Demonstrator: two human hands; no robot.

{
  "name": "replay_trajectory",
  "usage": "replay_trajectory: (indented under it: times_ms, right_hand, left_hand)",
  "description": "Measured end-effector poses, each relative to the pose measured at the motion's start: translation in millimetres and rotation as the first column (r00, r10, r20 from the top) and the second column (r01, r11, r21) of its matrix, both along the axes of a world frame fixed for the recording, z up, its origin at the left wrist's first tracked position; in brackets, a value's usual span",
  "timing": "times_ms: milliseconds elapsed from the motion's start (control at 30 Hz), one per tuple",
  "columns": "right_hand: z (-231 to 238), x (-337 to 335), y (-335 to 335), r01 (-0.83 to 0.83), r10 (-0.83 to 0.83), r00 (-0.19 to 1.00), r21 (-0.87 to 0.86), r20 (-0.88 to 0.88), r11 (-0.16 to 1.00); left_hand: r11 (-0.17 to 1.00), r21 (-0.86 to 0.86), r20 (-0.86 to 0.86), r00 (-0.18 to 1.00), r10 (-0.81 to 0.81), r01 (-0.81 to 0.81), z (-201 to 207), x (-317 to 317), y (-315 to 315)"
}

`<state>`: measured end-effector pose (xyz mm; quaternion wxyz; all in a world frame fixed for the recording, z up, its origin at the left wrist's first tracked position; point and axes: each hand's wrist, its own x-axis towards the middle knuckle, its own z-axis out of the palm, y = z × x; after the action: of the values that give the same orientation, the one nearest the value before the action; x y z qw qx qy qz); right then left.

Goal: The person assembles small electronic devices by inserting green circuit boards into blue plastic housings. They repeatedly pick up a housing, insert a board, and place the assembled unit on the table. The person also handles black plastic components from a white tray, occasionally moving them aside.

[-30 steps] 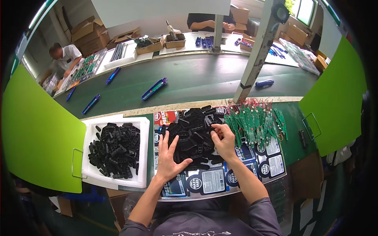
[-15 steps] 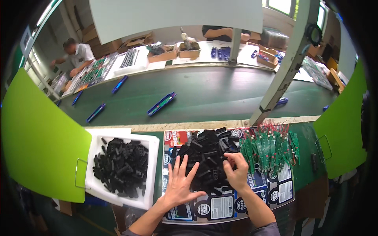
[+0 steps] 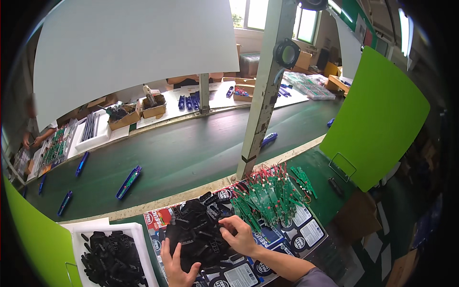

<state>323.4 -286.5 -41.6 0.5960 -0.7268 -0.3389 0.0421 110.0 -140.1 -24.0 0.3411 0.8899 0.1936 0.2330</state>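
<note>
A heap of small black plastic parts [image 3: 197,234] lies on a printed cardboard sheet [image 3: 313,235] in front of me. At the heap's lower left is my left hand [image 3: 178,269], its fingers spread and nothing held in them. My right hand [image 3: 240,237] is at the heap's right side with thumb and fingertips curled together; whatever is between them is hidden. Just beyond that hand, green circuit boards [image 3: 270,197] with red wires are piled on the sheet's far right part. More black parts [image 3: 112,258] fill a white foam tray [image 3: 147,258] on the left.
A green conveyor belt [image 3: 191,150] crosses beyond the bench, carrying blue casings, one with a green board [image 3: 129,182]. A metal post [image 3: 260,100] rises at the bench's far edge. Bright green panels [image 3: 382,115] flank both sides. A dark cylindrical tool [image 3: 335,186] lies at right.
The whole view has swung to the right, so the bench appears lower and further left. My left hand stays spread by the heap; my right hand stays curled at its right side.
</note>
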Motion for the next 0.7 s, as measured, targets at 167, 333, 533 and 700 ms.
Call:
replay_trajectory:
  times_ms: [167, 333, 533, 700]
  right_hand:
    - [-2.2, 0.1, -0.5, 0.015, -0.015, 1.000, -0.007, 0.002, 1.000]
    - [-2.2, 0.5, 0.8, 0.001, -0.001, 0.999, -0.015, 0.034, 1.000]
    - [-4.1, 0.9, 1.0, 0.022, -0.023, 1.000, 0.023, 0.018, 0.999]
    - [-9.5, 0.6, -2.0, 0.043, -0.042, 0.995, 0.007, -0.085, 0.999]
  left_hand:
    - [1.000, 0.002, 0.004, 1.000, 0.019, -0.019, -2.4, 0.7, 1.6]
    - [0.999, -0.013, -0.058, 0.997, 0.051, -0.052, -6.1, -2.6, 2.0]
    - [0.999, -0.001, -0.014, 0.999, 0.032, -0.032, -19.1, -0.9, 7.8]
    - [1.000, 0.012, 0.014, 1.000, 0.023, -0.024, -20.2, -4.5, 8.0]
